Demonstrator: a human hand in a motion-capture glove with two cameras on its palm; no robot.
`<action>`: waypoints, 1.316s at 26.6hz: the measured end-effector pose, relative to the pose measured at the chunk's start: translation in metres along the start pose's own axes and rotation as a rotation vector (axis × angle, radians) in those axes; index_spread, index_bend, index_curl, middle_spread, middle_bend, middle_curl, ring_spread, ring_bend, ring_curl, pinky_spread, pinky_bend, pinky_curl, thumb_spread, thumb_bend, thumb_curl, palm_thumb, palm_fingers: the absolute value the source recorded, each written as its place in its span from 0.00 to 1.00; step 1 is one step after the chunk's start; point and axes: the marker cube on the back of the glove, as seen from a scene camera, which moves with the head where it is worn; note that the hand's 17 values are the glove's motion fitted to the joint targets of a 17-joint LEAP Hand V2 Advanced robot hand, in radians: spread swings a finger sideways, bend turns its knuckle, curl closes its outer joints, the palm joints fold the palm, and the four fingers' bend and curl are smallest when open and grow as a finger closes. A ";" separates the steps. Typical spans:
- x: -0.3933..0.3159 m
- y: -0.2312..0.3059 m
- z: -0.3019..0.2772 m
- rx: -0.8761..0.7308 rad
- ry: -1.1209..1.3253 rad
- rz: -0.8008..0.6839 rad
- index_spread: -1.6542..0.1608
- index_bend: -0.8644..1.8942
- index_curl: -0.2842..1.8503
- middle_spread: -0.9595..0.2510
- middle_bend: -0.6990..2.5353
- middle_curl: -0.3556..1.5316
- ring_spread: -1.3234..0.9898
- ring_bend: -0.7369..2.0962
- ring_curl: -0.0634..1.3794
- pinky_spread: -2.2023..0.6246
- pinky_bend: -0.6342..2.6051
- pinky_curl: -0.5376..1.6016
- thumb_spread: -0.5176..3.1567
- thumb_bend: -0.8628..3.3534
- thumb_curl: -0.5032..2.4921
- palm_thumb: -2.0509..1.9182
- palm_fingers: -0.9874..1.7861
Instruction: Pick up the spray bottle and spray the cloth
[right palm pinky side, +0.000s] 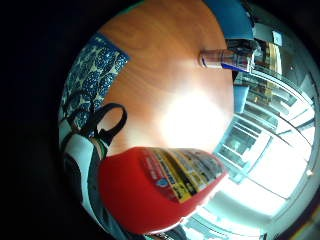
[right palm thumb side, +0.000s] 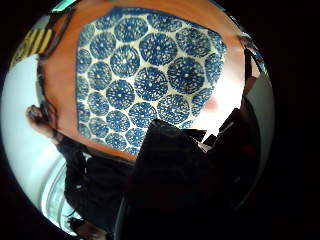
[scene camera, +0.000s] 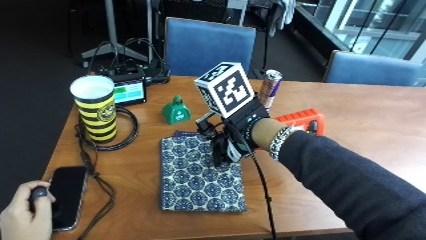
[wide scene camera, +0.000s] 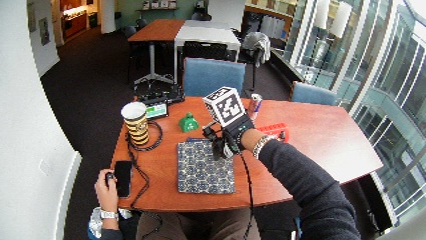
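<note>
My gloved right hand (scene camera: 236, 132) grips a red spray bottle (scene camera: 303, 121) over the top edge of the cloth (scene camera: 200, 175). The bottle lies tilted, with its red body sticking out to the right behind my wrist. Its black spray head (scene camera: 219, 152) points down at the cloth, just above it. The cloth is a blue-and-white patterned rectangle, flat on the wooden table (scene camera: 373, 130). In the thumb side view the cloth (right palm thumb side: 150, 75) spreads wide beneath the dark spray head (right palm thumb side: 170, 165). The little finger side view shows the red labelled bottle (right palm pinky side: 160, 190) close to the palm.
A yellow-and-black striped cup (scene camera: 94, 107) stands at the table's left, ringed by cables. A small green object (scene camera: 176, 111) and a drink can (scene camera: 269, 87) stand behind the cloth. A bare hand (scene camera: 23, 210) rests by a phone (scene camera: 63, 195) at the front left. Blue chairs (scene camera: 210, 45) line the far side.
</note>
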 end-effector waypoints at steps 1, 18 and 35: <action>-0.002 -0.001 0.003 -0.005 0.009 -0.002 0.73 0.39 0.41 0.61 0.40 0.46 0.46 0.47 0.37 0.66 0.32 0.43 0.19 0.20 0.43 0.76 0.85; 0.022 0.003 -0.025 0.073 -0.384 -0.077 0.73 0.39 0.42 0.61 0.40 0.46 0.46 0.47 0.37 0.66 0.32 0.43 0.20 0.20 0.43 0.76 0.85; 0.098 0.058 -0.100 0.721 -1.535 -0.209 0.73 0.39 0.42 0.61 0.40 0.46 0.47 0.47 0.37 0.66 0.32 0.43 0.20 0.20 0.43 0.76 0.84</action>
